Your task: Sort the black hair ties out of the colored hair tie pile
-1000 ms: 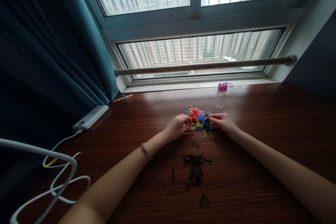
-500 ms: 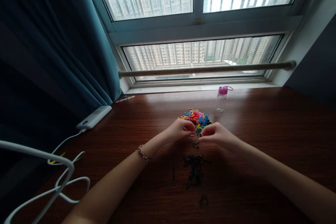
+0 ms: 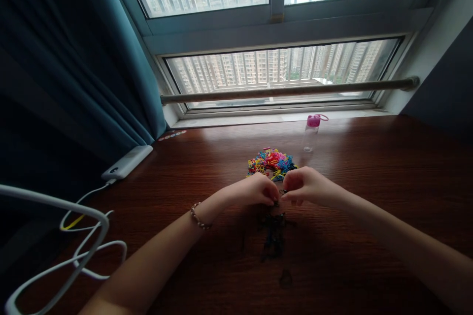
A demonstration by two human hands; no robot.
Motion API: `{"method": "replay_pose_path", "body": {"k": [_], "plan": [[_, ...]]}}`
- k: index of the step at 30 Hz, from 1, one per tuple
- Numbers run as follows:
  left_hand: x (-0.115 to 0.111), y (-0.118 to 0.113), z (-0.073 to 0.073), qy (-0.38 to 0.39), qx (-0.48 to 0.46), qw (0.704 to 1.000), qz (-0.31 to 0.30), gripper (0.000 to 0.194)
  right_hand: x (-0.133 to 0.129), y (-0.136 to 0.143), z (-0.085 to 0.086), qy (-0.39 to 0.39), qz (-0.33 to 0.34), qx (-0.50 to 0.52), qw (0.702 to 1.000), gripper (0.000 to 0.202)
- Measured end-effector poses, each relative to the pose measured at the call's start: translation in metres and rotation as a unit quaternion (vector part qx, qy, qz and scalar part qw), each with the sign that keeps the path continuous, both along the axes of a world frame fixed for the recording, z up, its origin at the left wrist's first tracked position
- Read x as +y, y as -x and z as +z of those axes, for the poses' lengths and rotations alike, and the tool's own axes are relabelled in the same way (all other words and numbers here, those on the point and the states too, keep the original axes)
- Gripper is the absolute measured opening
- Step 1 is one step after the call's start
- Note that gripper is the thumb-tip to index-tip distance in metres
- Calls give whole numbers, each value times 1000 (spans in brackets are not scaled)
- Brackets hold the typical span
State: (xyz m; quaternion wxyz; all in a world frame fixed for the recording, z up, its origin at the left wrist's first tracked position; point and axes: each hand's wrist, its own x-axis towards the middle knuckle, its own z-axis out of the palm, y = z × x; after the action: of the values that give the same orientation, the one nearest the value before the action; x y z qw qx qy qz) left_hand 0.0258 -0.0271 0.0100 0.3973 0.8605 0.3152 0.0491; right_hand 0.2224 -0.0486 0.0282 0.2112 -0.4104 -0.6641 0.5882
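My left hand [image 3: 258,190] is closed in a pinch, its fingertips down at a small dark loop [image 3: 276,203]. Just to its right, my right hand [image 3: 305,187] pinches another small dark loop [image 3: 283,192] between thumb and forefinger. The fingertips of both hands nearly meet. Behind them lies a heap of small colourful loops [image 3: 272,159], which look like rubber bands, in red, yellow, blue and pink. Nearer to me is a tangled pile of dark loops [image 3: 273,238]. One separate dark loop [image 3: 286,278] lies closer still, dim against the wood.
A clear bottle with a pink lid [image 3: 312,133] stands behind the heap on the wooden table [image 3: 369,167]. At the left are a white power bank [image 3: 127,162], a looped white cable [image 3: 99,236] and a blue curtain [image 3: 121,83]. A barred window is beyond.
My left hand has come down and slightly right, to the dark loop that lay below the fingers. The right hand stays almost in place. The whole view has shifted slightly.
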Motion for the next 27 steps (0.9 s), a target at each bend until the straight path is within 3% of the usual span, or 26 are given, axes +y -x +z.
{"method": "replay_pose_path", "body": {"k": [4,7,10,13,15,16,19,23,27], "plan": [[-1,3,7,115,4,992,-60,20,2,-4,5,3,30,-6,1000,22],[2,10,15,223,-2,969,-110,23,-3,-1,0,1,64,-22,998,18],[10,18,18,241,-25,967,-80,26,-13,6,-8,-34,99,-44,994,15],[19,20,12,95,-70,992,35,21,-22,13,-13,-63,148,-42,986,18],[20,16,5,-50,-113,988,92,16,-22,14,-13,-81,147,-26,986,19],[19,12,1,-128,-134,978,99,16,-19,13,-12,-95,123,-18,988,19],[12,-1,-9,-314,-112,942,39,29,0,5,-15,-145,-18,12,989,25],[8,-3,-21,-378,-7,926,15,44,31,-13,-33,-238,-203,15,950,25],[18,7,-28,-407,22,912,49,38,43,-22,-55,-262,-226,3,938,24]]}}
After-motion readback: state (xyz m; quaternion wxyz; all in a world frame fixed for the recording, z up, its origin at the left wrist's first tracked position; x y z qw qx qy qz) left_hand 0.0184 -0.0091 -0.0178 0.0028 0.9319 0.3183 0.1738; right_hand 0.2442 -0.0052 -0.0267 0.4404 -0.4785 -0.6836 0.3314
